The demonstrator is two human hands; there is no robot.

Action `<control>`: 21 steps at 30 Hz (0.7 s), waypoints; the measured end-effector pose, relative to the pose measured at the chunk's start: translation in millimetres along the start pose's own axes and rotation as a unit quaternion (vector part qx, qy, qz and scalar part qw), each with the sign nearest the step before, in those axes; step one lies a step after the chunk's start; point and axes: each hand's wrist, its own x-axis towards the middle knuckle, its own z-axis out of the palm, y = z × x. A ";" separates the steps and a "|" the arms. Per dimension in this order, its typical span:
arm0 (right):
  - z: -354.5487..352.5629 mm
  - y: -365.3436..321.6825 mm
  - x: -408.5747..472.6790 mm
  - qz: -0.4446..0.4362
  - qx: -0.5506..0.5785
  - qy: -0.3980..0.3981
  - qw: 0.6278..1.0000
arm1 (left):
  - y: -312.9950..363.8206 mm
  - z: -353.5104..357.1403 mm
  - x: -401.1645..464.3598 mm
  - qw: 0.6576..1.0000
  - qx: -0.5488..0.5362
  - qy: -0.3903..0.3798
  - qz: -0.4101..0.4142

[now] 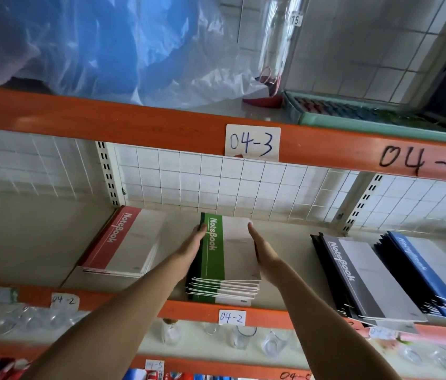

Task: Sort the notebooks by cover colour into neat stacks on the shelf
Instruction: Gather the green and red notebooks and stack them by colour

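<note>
A stack of green-spined notebooks [224, 259] lies in the middle of the shelf [46, 242] marked 04-2. My left hand [191, 246] presses flat against the stack's left side, fingers straight. Against the stack's right side lies my right hand [261, 249], its fingers also straight. To the left sits a stack of red-spined notebooks [123, 242]. At the right lie a fanned black-and-grey stack [353, 275] and a blue-spined stack [421, 272], the blue one partly cut off by the frame edge.
An orange beam [161, 130] with 04-3 labels runs overhead, with plastic sheeting [123, 48] and a clear tube [276, 39] on the shelf above. White wire mesh [230, 182] backs the shelf. Glass jars [243, 338] stand on the level below.
</note>
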 end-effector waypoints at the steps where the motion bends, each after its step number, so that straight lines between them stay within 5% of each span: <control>1: -4.5 1.3 5.4 -0.012 0.003 0.008 1.000 | -1.3 -1.2 3.9 1.000 -0.011 0.007 0.001; 9: 41.5 -61.8 -62.9 -0.045 -0.030 0.066 0.996 | 6.9 16.1 9.5 0.998 -0.032 0.029 0.055; 14: 35.6 -56.0 -53.0 -0.013 -0.026 -0.009 1.000 | 3.3 10.0 9.0 0.999 -0.012 0.004 0.038; 21: 37.2 -49.9 -74.1 -0.035 -0.027 -0.006 0.999 | 9.0 3.0 -11.9 0.997 0.056 -0.028 0.045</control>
